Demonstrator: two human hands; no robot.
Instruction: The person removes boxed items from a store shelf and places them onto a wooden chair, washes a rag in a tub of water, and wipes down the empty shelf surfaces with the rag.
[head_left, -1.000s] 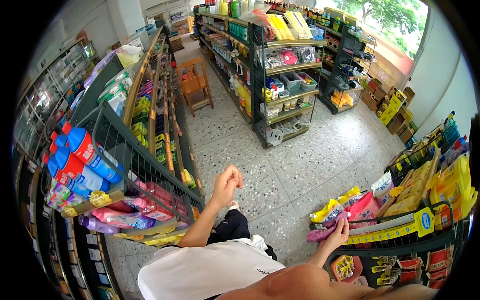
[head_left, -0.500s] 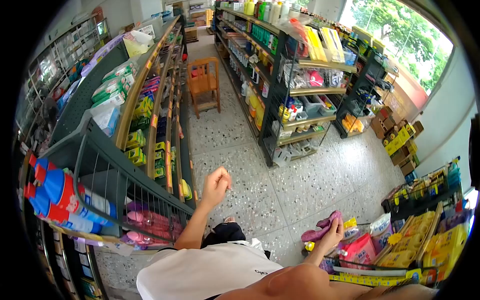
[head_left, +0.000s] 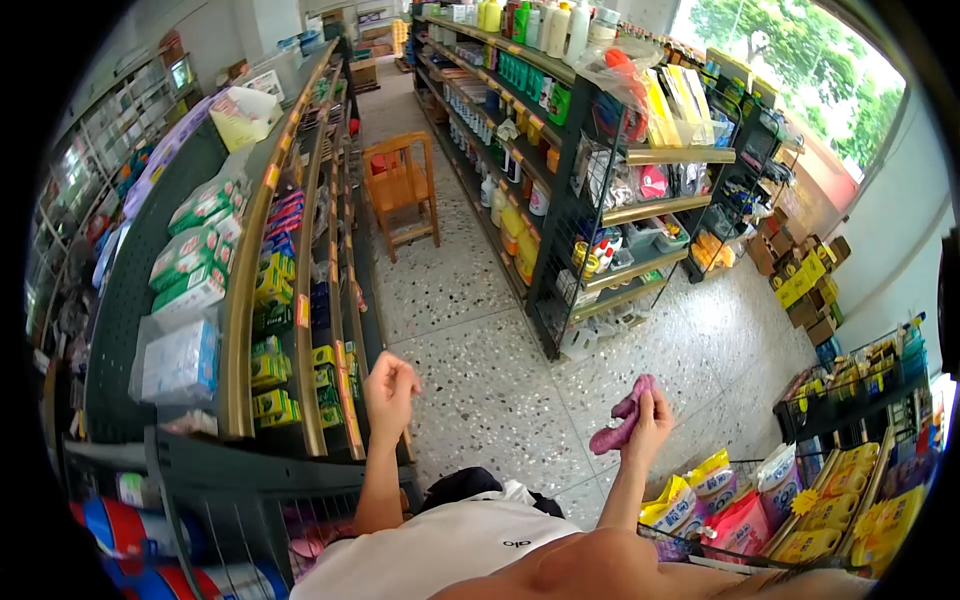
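Note:
My left hand (head_left: 391,393) is raised beside the left shelf, its fingers curled into a loose fist with nothing visible in them. A crumpled purple cloth (head_left: 617,428) dangles from my right hand (head_left: 652,422), pinched between thumb and fingers. The cloth hangs in the air over the speckled floor, touching no shelf. Close to my left forearm stands the long shelf with yellow-green boxes (head_left: 277,408). Below and right of my right hand are detergent bags (head_left: 712,480) in a wire rack.
A wooden chair (head_left: 402,192) stands in the aisle between the left shelf and the middle shelf unit (head_left: 545,290). Cardboard boxes (head_left: 810,285) are piled by the right wall. Blue and red bottles (head_left: 140,528) sit in the wire end rack at lower left.
The view has moved forward along the aisle, and the shelves appear nearer. My right hand has risen inward with the purple cloth. My left hand remains curled, now closer to the left shelf.

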